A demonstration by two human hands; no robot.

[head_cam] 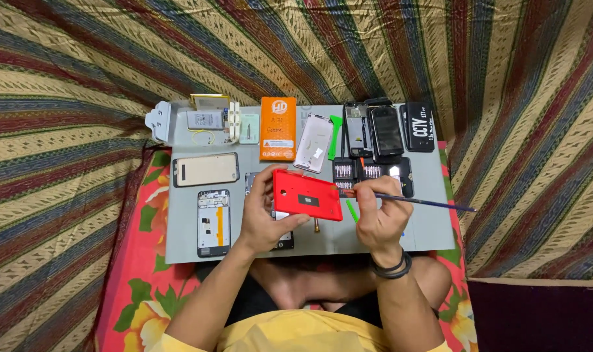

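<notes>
My left hand [262, 215] grips a red phone back cover [307, 195] by its left end, holding it above a grey work mat [185, 248]. My right hand [381, 212] pinches a thin dark brush-like tool [433, 203] whose handle points right; its tip meets the right edge of the red cover. A black band sits on my right wrist. Part of a dark phone body [284, 242] shows under my left hand.
On the mat lie a phone frame [214, 223], a gold phone panel [205, 169], an orange box [278, 129], a silver back cover [313, 143], a black bit set [373, 173], dark phones [385, 130] and a black box [418, 127]. Striped cloth surrounds everything.
</notes>
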